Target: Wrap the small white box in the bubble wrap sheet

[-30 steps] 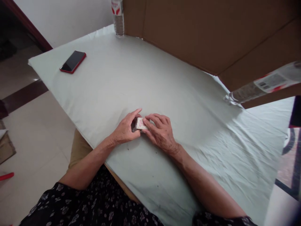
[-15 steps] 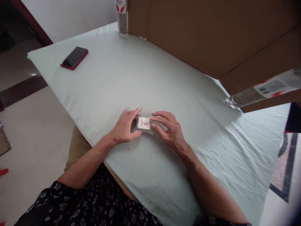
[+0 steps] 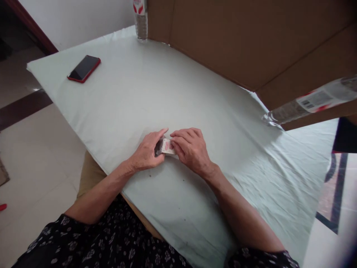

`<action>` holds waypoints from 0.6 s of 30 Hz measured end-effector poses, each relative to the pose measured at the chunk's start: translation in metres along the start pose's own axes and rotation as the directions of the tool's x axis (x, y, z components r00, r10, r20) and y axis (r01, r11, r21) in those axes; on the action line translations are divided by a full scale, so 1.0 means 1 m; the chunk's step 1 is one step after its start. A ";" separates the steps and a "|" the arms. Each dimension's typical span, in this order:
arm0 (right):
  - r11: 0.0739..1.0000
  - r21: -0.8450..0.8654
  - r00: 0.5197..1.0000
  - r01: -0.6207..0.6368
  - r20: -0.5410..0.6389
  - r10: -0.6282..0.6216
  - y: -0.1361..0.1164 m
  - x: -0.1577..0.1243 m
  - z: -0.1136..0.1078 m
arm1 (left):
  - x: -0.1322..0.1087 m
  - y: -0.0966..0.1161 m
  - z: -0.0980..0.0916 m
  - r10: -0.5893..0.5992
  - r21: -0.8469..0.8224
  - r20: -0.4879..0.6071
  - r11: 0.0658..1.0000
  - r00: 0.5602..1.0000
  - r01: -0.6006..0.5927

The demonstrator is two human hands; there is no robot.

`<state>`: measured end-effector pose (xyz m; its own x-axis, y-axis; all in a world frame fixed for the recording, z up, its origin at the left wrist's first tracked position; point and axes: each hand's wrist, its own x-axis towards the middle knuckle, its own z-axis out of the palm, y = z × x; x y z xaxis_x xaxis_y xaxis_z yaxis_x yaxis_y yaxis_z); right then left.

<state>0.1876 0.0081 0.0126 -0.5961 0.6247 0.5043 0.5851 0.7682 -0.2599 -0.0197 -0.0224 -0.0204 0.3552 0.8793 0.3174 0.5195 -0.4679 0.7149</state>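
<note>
Just below frame centre, the small packet [image 3: 167,146] was gripped at both ends: left hand [image 3: 145,152] closed round its left end, right hand [image 3: 191,149] fingers narrowed onto its right, long axis laid left-right.

Beyond the left hand [image 3: 145,153] and right hand [image 3: 192,149], both closed on a small packet [image 3: 167,146], the table [image 3: 139,96] is left free. The back and right are blocked by a cardboard wall [image 3: 237,41], a far bottle [image 3: 140,20] and a near bottle [image 3: 306,102]; 1 phone [image 3: 84,69] is laid far left.
</note>
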 end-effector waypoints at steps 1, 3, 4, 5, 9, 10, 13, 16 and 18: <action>0.999 0.024 0.999 -0.027 -0.019 0.027 0.000 0.000 0.000 | 0.000 0.001 0.000 0.016 -0.019 -0.002 1.000 1.000 -0.016; 0.993 0.088 0.996 -0.081 -0.030 0.084 0.000 -0.001 0.000 | 0.000 0.002 0.000 0.034 -0.064 -0.003 0.997 0.999 -0.034; 0.987 0.120 0.993 -0.108 -0.024 0.111 0.000 -0.001 -0.001 | 0.000 0.003 0.000 0.034 -0.092 0.003 0.995 0.999 -0.034; 0.980 0.146 0.990 -0.133 -0.017 0.137 0.000 -0.001 -0.001 | 0.000 0.004 0.000 0.031 -0.126 0.016 0.992 0.999 -0.029; 0.956 0.213 0.979 -0.202 0.011 0.204 -0.002 0.000 -0.005 | 0.000 0.004 0.003 -0.051 -0.292 0.066 0.954 0.997 0.068; 0.951 0.230 0.977 -0.209 0.008 0.213 -0.003 0.000 -0.006 | 0.000 0.004 0.004 -0.096 -0.323 0.062 0.940 0.993 0.111; 0.924 0.296 0.965 -0.244 -0.024 0.262 -0.006 0.002 -0.011 | 0.000 0.002 0.008 -0.207 -0.379 0.075 0.899 0.975 0.220; 0.868 0.387 0.930 -0.312 -0.061 0.362 -0.008 0.005 -0.018 | 0.000 0.005 0.007 -0.191 -0.372 0.132 0.900 0.973 0.227; 0.818 0.463 0.904 -0.340 -0.079 0.421 -0.007 0.006 -0.021 | 0.000 0.009 0.005 -0.154 -0.337 0.163 0.920 0.975 0.201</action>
<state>0.1919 0.0035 0.0348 -0.2491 0.8767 0.4116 0.4270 0.4809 -0.7658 -0.0116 -0.0269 -0.0172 0.3934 0.9142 0.0978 0.2879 -0.2235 0.9312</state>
